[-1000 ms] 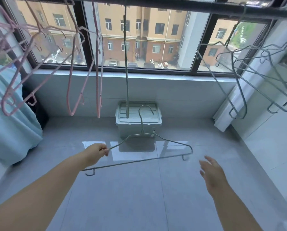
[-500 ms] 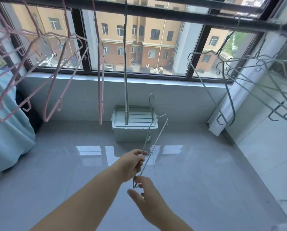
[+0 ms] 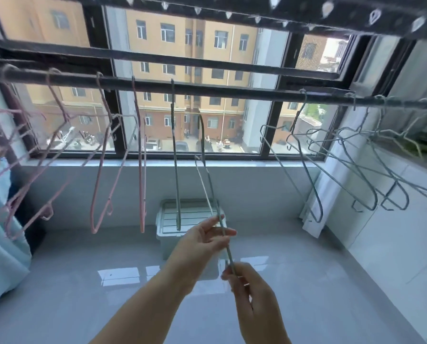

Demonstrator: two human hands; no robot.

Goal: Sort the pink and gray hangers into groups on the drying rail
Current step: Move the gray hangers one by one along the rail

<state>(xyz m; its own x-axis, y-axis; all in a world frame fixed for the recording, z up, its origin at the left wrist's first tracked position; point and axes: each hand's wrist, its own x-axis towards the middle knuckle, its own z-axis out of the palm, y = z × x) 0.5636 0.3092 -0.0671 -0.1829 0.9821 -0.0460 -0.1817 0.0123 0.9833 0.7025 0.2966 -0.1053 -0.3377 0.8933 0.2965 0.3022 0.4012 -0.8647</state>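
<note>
Below the dark drying rail [image 3: 232, 90], left hand [image 3: 202, 240], right hand [image 3: 253, 291] pinch a thin gray wire hanger [image 3: 202, 137] low; seems light, stiff.

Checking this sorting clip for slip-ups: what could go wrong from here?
The hook of the held gray wire hanger sits under the dark drying rail mid-span, near the pink hangers; hung straight up, it would probably land apart from the gray hanger cluster at right.
The left hand and right hand only pinch its thin wire, so it could slip.
It may snag the lone gray hanger beside it.
</note>
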